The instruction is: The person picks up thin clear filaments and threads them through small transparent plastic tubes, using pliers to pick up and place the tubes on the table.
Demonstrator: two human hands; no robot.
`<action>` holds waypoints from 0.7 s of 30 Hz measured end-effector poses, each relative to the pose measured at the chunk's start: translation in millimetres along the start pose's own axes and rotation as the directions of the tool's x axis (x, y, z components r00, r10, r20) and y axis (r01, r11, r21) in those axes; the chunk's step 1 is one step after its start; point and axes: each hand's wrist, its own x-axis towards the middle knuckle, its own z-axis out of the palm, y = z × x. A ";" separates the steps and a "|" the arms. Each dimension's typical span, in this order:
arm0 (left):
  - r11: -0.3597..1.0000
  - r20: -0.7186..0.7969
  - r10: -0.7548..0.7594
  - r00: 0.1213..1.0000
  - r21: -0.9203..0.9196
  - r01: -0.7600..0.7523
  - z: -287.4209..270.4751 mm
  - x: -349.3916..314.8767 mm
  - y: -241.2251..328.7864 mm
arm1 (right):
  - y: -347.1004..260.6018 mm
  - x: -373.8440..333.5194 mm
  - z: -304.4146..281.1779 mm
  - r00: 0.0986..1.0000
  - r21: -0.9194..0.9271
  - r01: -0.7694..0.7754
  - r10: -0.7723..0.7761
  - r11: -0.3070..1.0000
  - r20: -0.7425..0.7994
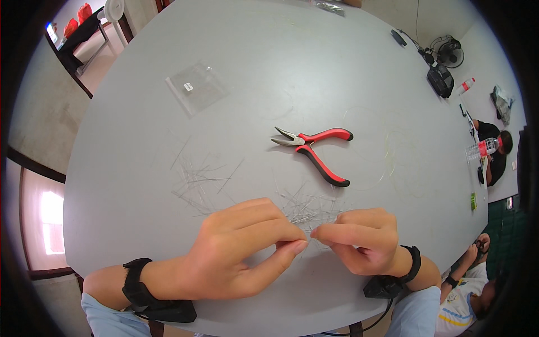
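Fingers [275,230] of both hands [233,253] [365,238] pinch beside thin wires [304,209].

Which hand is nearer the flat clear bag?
Left. The left hand is below the bag in the picture, slightly right; the right hand is below and much farther right.

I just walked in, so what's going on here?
The person's left hand and right hand are pinched, nearly meeting over the table; anything between them is too small to make out. Just beyond lies a loose pile of thin wires, with more scattered to its left. Red-handled pliers lie open and untouched past the pile, and a clear bag lies farther off to the left.
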 end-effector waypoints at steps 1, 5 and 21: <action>1.000 0.000 0.001 1.000 -0.001 -0.001 -0.2 -0.2 -0.2 | -0.5 0.5 -0.6 1.000 -0.023 0.007 -0.006 1.000 0.013; 1.000 -0.004 0.009 1.000 -0.012 -0.009 0.0 -0.5 -0.5 | -0.4 0.5 -0.9 0.999 -0.050 0.031 -0.030 0.998 0.029; 1.000 -0.001 0.018 1.000 -0.019 -0.018 -0.3 -0.1 0.1 | -3.0 1.6 -0.6 0.997 -0.067 0.078 -0.077 0.995 0.015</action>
